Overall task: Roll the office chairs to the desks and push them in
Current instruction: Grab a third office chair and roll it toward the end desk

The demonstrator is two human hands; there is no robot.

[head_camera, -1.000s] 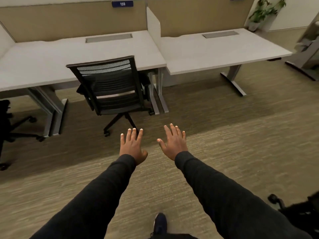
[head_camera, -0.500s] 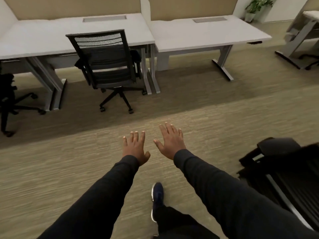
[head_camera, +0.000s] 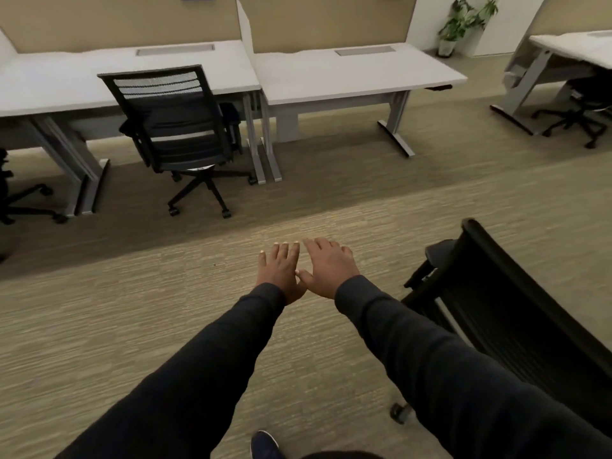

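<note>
A black mesh-back office chair (head_camera: 175,127) stands at the left white desk (head_camera: 66,77), its seat partly under the top. The right white desk (head_camera: 347,74) has no chair at it. A second black chair (head_camera: 516,309) stands loose on the carpet at the lower right, close beside my right arm. My left hand (head_camera: 280,271) and my right hand (head_camera: 328,268) are stretched out side by side over the carpet, fingers straight, thumbs nearly touching, holding nothing. Neither hand touches a chair.
Another black chair (head_camera: 13,193) shows at the far left edge, and one more (head_camera: 583,104) sits under a desk (head_camera: 569,48) at the far right. Tan partitions back the desks. A potted plant (head_camera: 463,21) stands in the far corner. My shoe (head_camera: 265,445) is at the bottom.
The view has swung right and back from the desks. The loose chair at lower right has come further into view. My hands have drawn closer together.
</note>
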